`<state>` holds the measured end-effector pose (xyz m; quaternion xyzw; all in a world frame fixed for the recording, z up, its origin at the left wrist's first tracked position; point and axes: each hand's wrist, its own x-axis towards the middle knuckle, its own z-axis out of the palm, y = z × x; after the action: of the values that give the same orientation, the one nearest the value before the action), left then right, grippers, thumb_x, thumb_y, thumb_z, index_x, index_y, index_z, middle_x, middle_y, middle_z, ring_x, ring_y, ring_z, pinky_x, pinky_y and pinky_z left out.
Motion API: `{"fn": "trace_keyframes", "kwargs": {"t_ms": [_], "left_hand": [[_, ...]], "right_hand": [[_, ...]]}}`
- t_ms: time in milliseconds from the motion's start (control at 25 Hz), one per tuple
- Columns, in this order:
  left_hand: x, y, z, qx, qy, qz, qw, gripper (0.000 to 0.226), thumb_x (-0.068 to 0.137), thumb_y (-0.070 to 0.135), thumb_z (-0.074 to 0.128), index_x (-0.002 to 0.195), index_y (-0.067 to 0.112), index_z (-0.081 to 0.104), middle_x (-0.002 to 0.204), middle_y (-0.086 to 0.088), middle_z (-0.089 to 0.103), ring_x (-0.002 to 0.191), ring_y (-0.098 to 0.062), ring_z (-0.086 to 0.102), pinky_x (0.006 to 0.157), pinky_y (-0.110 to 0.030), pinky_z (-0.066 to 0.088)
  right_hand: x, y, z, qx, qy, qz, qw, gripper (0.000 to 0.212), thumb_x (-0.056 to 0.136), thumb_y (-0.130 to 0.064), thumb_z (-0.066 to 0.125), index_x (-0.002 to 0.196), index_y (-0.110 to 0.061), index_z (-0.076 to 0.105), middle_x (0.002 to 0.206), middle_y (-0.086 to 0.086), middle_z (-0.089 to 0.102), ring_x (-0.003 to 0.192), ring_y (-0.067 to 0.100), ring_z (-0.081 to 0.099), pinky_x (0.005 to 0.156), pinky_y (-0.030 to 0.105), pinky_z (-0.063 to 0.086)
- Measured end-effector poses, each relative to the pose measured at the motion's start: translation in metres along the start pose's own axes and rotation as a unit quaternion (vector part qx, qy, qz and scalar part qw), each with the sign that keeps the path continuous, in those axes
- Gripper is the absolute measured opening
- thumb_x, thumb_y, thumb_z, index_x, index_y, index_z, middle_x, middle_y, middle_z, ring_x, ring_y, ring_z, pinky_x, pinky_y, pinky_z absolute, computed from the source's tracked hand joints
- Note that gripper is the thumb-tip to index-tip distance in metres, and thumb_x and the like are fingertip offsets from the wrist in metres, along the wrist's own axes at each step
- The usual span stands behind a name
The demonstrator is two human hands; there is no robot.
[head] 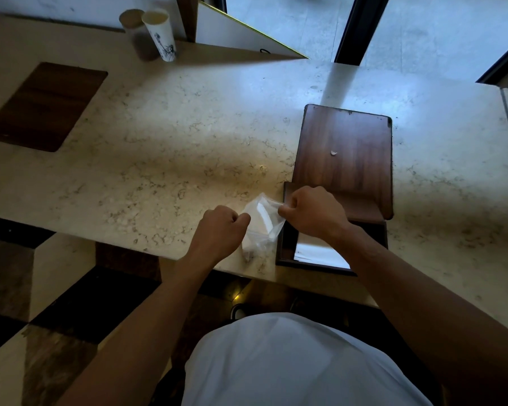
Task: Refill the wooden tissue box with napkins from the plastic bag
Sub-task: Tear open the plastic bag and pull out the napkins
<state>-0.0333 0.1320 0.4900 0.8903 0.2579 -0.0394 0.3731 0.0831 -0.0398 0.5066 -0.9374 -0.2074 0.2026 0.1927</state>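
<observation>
A clear plastic bag (pixel 261 227) holding white napkins stands on the marble counter near its front edge. My left hand (pixel 219 231) pinches the bag's left top edge, and my right hand (pixel 313 213) pinches its right top edge, so the mouth is spread between them. Just right of the bag sits the dark wooden tissue box (pixel 282 253), open, with a few white napkins (pixel 317 253) lying inside. Its wooden lid (pixel 345 159) lies flat on the counter beyond the box. My right forearm crosses over the box and hides part of it.
A dark wooden board (pixel 46 105) lies at the far left of the marble counter (pixel 173 142). Two tall paper cups (pixel 159 35) stand at the back, next to a white gold-edged panel (pixel 241 33). The counter's front edge runs just below the bag.
</observation>
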Motion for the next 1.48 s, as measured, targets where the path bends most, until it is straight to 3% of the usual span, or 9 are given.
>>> {"fn": "trace_keyframes", "kwargs": {"t_ms": [240,520,760,880,1000,1080,1200,1320,1480], "left_hand": [[0.000,0.015,0.003,-0.107,-0.052,0.007,0.993,0.041,0.094,0.026,0.053,0.055,0.015,0.054,0.043,0.011,0.055,0.039,-0.002,0.044,0.050,-0.025,0.038],[-0.010,0.022,0.007,-0.120,-0.052,0.030,0.991,0.035,0.096,0.017,0.052,0.063,0.011,0.063,0.056,0.004,0.059,0.054,-0.013,0.055,0.059,-0.033,0.046],[-0.012,0.013,0.010,-0.204,-0.122,0.033,0.971,0.039,0.098,0.034,0.057,0.064,0.016,0.064,0.057,0.004,0.063,0.054,-0.010,0.059,0.061,-0.032,0.050],[-0.004,-0.004,0.012,-0.180,-0.050,-0.025,0.982,0.036,0.098,0.042,0.055,0.077,0.014,0.067,0.074,-0.003,0.069,0.068,-0.018,0.066,0.065,-0.032,0.050],[0.007,-0.022,0.017,-0.061,0.023,-0.091,0.994,0.031,0.093,0.043,0.057,0.105,0.015,0.060,0.111,-0.007,0.062,0.091,-0.020,0.063,0.071,-0.031,0.048],[0.016,-0.029,0.018,-0.102,0.019,-0.141,0.985,0.058,0.089,0.048,0.063,0.134,0.016,0.048,0.136,-0.008,0.049,0.113,-0.025,0.057,0.087,-0.038,0.050],[0.028,-0.039,0.013,-0.305,-0.022,-0.214,0.928,0.086,0.074,0.038,0.077,0.147,0.013,0.038,0.142,-0.015,0.049,0.122,-0.030,0.054,0.103,-0.050,0.048],[0.031,-0.050,0.003,-0.535,-0.134,-0.252,0.795,0.061,0.067,0.017,0.078,0.124,0.003,0.059,0.134,-0.026,0.060,0.113,-0.036,0.066,0.095,-0.051,0.057],[0.028,-0.061,0.006,-0.560,-0.193,-0.211,0.778,0.060,0.070,0.009,0.082,0.126,0.000,0.065,0.128,-0.024,0.066,0.112,-0.034,0.068,0.092,-0.048,0.058]], "right_hand": [[-0.017,-0.038,0.001,0.095,0.073,-0.202,0.972,0.007,0.093,-0.018,0.063,0.092,-0.011,0.065,0.086,0.002,0.068,0.073,0.017,0.062,0.067,0.032,0.053],[0.012,-0.033,0.013,-0.058,-0.117,-0.104,0.986,0.024,0.094,-0.004,0.055,0.101,0.009,0.074,0.102,0.024,0.074,0.091,0.035,0.071,0.084,0.046,0.057],[0.006,-0.021,0.022,0.102,-0.115,-0.061,0.986,0.046,0.091,-0.013,0.071,0.134,-0.009,0.055,0.101,0.014,0.075,0.085,0.027,0.075,0.075,0.040,0.063],[0.005,-0.010,0.017,0.237,-0.123,-0.014,0.964,0.056,0.089,-0.020,0.076,0.139,-0.017,0.052,0.096,0.005,0.072,0.068,0.019,0.076,0.060,0.038,0.065],[0.005,-0.003,0.005,0.290,-0.125,-0.024,0.948,0.052,0.086,-0.019,0.079,0.135,-0.019,0.060,0.118,0.003,0.070,0.078,0.010,0.076,0.060,0.032,0.064],[-0.001,0.002,-0.004,0.329,-0.129,-0.035,0.935,0.050,0.085,-0.018,0.079,0.131,-0.027,0.064,0.110,0.001,0.072,0.083,0.014,0.077,0.064,0.036,0.065],[-0.009,0.010,-0.014,0.387,-0.131,-0.051,0.911,0.046,0.088,-0.004,0.074,0.130,-0.023,0.065,0.103,0.000,0.074,0.081,0.019,0.078,0.065,0.034,0.065],[-0.014,0.017,-0.019,0.394,-0.132,-0.081,0.906,0.040,0.091,0.015,0.060,0.130,0.007,0.061,0.120,0.009,0.068,0.073,0.004,0.074,0.064,0.021,0.061],[-0.023,0.015,-0.022,0.459,-0.152,-0.042,0.875,0.036,0.096,0.004,0.058,0.126,-0.015,0.069,0.117,0.015,0.071,0.060,0.030,0.066,0.053,0.037,0.062]]}}
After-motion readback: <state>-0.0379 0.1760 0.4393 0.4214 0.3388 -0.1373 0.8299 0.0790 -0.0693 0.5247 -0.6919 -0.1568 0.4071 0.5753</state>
